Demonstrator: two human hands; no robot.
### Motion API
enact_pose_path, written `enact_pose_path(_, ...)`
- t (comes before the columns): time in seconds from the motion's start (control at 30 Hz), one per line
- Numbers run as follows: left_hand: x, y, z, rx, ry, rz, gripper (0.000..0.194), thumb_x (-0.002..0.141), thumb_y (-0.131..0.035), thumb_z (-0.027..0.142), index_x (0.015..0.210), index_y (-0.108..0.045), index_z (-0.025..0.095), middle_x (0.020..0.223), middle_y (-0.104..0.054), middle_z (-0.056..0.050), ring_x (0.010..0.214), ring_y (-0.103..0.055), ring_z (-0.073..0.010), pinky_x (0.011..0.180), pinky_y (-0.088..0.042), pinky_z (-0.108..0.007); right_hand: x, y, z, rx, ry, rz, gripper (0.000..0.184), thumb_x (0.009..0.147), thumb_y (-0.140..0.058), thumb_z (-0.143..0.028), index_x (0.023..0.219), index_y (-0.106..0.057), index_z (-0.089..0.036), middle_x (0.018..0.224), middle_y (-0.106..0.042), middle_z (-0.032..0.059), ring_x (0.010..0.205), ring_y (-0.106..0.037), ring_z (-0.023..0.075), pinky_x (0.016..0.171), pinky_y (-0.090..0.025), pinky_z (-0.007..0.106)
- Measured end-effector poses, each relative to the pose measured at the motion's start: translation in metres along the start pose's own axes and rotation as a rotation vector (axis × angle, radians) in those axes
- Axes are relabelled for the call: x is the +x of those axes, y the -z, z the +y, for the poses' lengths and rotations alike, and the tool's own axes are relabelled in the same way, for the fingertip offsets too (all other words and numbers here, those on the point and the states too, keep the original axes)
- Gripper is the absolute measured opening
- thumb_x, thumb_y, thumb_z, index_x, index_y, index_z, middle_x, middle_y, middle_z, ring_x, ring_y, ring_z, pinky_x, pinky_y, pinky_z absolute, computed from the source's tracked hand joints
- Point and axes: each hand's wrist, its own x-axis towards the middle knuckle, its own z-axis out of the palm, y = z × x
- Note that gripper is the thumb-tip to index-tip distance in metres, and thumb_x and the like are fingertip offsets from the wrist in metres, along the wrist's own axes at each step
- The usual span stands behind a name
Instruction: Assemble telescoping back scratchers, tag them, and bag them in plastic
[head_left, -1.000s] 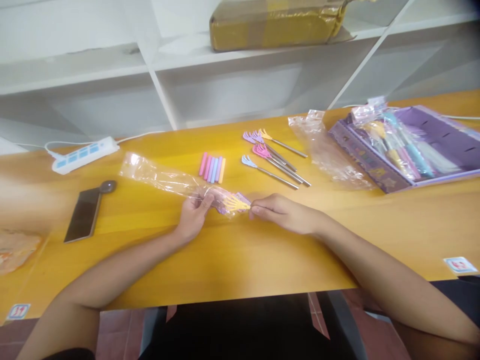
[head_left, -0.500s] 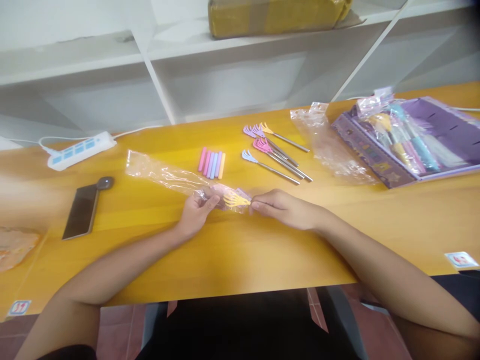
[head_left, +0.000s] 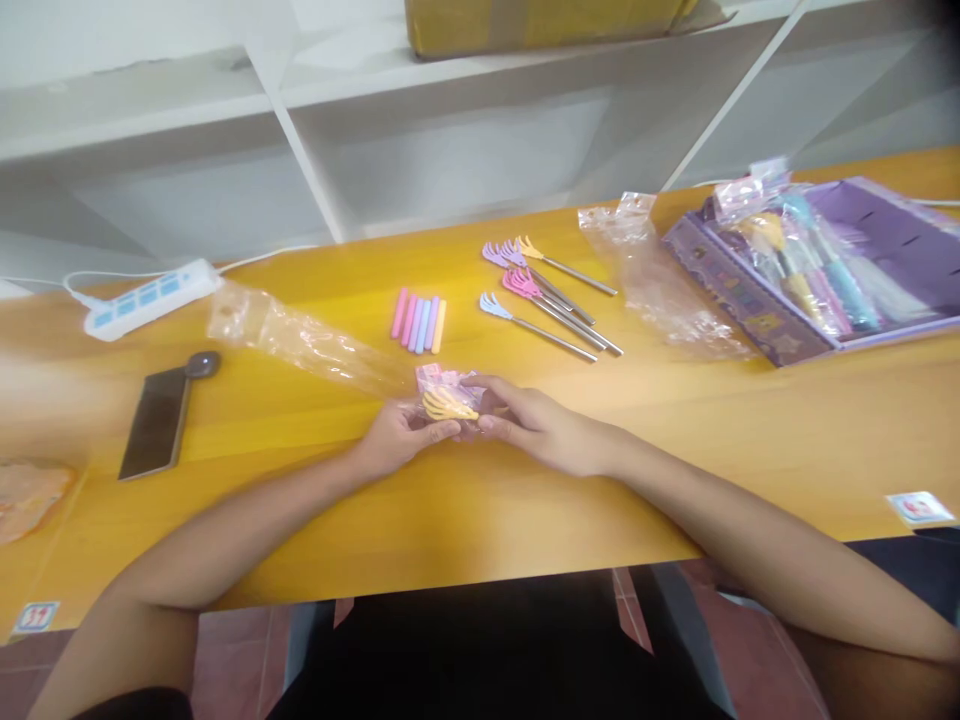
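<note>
A yellow claw-shaped back scratcher head (head_left: 448, 404) lies against or inside a clear plastic bag (head_left: 315, 343) in front of me, beside a pink printed card (head_left: 435, 376). My left hand (head_left: 394, 437) grips the bag from the left, thumb on top. From the right, my right hand (head_left: 551, 425) closes thumb and fingers round the back scratcher's neck end and the crinkled plastic. Just beyond are several loose back scratchers with metal rods, among them a blue one (head_left: 536, 328) and a pink one (head_left: 562, 310). Left of them, several pastel tubes (head_left: 418, 322) lie in a row.
At the right stands a purple box (head_left: 757, 290) holding bagged back scratchers. More clear bags (head_left: 660, 285) lie against its left side. A power strip (head_left: 154, 298) and a phone-like dark slab (head_left: 155, 425) are on the left. White shelving (head_left: 465, 160) rises behind the table.
My right hand has moved left, bringing the yellow head further over the bag and closer to my left hand. The bag's far end has shifted left.
</note>
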Motion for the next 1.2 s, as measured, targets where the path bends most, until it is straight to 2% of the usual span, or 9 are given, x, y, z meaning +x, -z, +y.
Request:
enact_pose_path(0.27, -0.002, 0.001, 0.0, 0.02, -0.001, -0.083, 0.049, 0.095, -0.076, 0.067, 0.09, -0.083, 0.019, 0.084, -0.082, -0.01, 0.078, -0.078, -0.0243, 0.077, -0.066, -0.036, 0.0, -0.014, -0.004, 0.104, 0.032, -0.013, 0.064, 0.113, -0.053, -0.043, 0.169, -0.033, -0.021, 0.124, -0.073, 0.0114, 0.116, -0.072, 0.022, 0.106, -0.059, 0.042)
enact_pose_path(0.5, 0.0, 0.006, -0.01, -0.05, -0.033, 0.076, 0.052, 0.096, -0.077, 0.065, 0.081, -0.078, 0.016, 0.07, -0.075, -0.006, 0.061, -0.068, -0.0161, 0.063, -0.057, -0.028, 0.0, -0.015, -0.004, 0.186, 0.063, -0.021, 0.074, 0.11, -0.058, -0.038, 0.173, -0.023, -0.022, 0.142, -0.066, 0.0159, 0.127, -0.069, 0.0218, 0.114, -0.056, 0.042)
enact_pose_path(0.6, 0.002, 0.005, -0.008, -0.117, -0.067, 0.221, 0.052, 0.096, -0.078, 0.064, 0.076, -0.076, 0.016, 0.068, -0.073, -0.005, 0.057, -0.065, -0.0138, 0.06, -0.055, -0.027, -0.002, -0.007, -0.004, 0.089, 0.001, -0.047, 0.074, 0.11, -0.058, -0.044, 0.172, -0.026, -0.019, 0.113, -0.072, 0.0081, 0.097, -0.069, 0.0164, 0.091, -0.059, 0.032)
enact_pose_path(0.67, 0.005, 0.005, -0.005, -0.194, -0.085, 0.317, 0.053, 0.092, -0.081, 0.066, 0.077, -0.076, 0.016, 0.068, -0.073, -0.004, 0.057, -0.063, -0.0126, 0.06, -0.054, -0.026, -0.003, 0.0, -0.004, 0.017, -0.091, -0.082, 0.064, 0.112, -0.053, -0.051, 0.165, -0.038, -0.018, 0.09, -0.068, 0.001, 0.071, -0.059, 0.0125, 0.07, -0.051, 0.026)
enact_pose_path(0.77, 0.009, 0.006, -0.003, -0.243, -0.094, 0.382, 0.052, 0.087, -0.086, 0.067, 0.082, -0.077, 0.016, 0.068, -0.071, -0.002, 0.058, -0.06, -0.0111, 0.06, -0.051, -0.025, -0.002, 0.007, -0.005, -0.065, -0.124, -0.109, 0.053, 0.116, -0.041, -0.059, 0.133, -0.063, -0.013, 0.077, -0.058, -0.0012, 0.065, -0.049, 0.0112, 0.066, -0.043, 0.026)
enact_pose_path(0.83, 0.009, 0.007, -0.004, -0.18, -0.067, 0.353, 0.054, 0.089, -0.084, 0.066, 0.074, -0.074, 0.015, 0.063, -0.067, -0.001, 0.056, -0.056, -0.0097, 0.058, -0.046, -0.024, -0.001, 0.008, -0.005, -0.086, -0.092, -0.098, 0.057, 0.116, -0.037, -0.062, 0.114, -0.065, -0.013, 0.077, -0.053, -0.0007, 0.069, -0.045, 0.0112, 0.069, -0.041, 0.026)
enact_pose_path(0.93, 0.008, 0.011, -0.007, -0.037, -0.01, 0.251, 0.063, 0.096, -0.077, 0.064, 0.059, -0.063, 0.016, 0.053, -0.056, 0.001, 0.05, -0.046, -0.0076, 0.054, -0.037, -0.024, 0.0, 0.003, -0.003, -0.054, -0.086, -0.105, 0.056, 0.116, -0.036, -0.063, 0.108, -0.061, -0.014, 0.077, -0.049, -0.0019, 0.069, -0.042, 0.0107, 0.07, -0.039, 0.026)
enact_pose_path(1.07, 0.006, 0.015, -0.005, 0.049, 0.065, 0.151, 0.064, 0.095, -0.073, 0.071, 0.062, -0.063, 0.016, 0.052, -0.052, 0.003, 0.046, -0.039, -0.0067, 0.05, -0.03, -0.025, 0.0, -0.002, -0.001, -0.018, -0.055, -0.108, 0.05, 0.118, -0.037, -0.058, 0.115, -0.06, -0.014, 0.074, -0.047, -0.0033, 0.068, -0.04, 0.0105, 0.068, -0.038, 0.025)
enact_pose_path(1.2, 0.006, 0.015, 0.003, 0.155, 0.152, -0.034, 0.065, 0.096, -0.068, 0.072, 0.061, -0.062, 0.017, 0.051, -0.053, 0.003, 0.047, -0.043, -0.0075, 0.051, -0.033, -0.024, 0.001, -0.004, 0.0, -0.046, -0.025, -0.08, 0.05, 0.117, -0.042, -0.054, 0.138, -0.061, -0.013, 0.081, -0.055, -0.0008, 0.072, -0.046, 0.0118, 0.072, -0.043, 0.025)
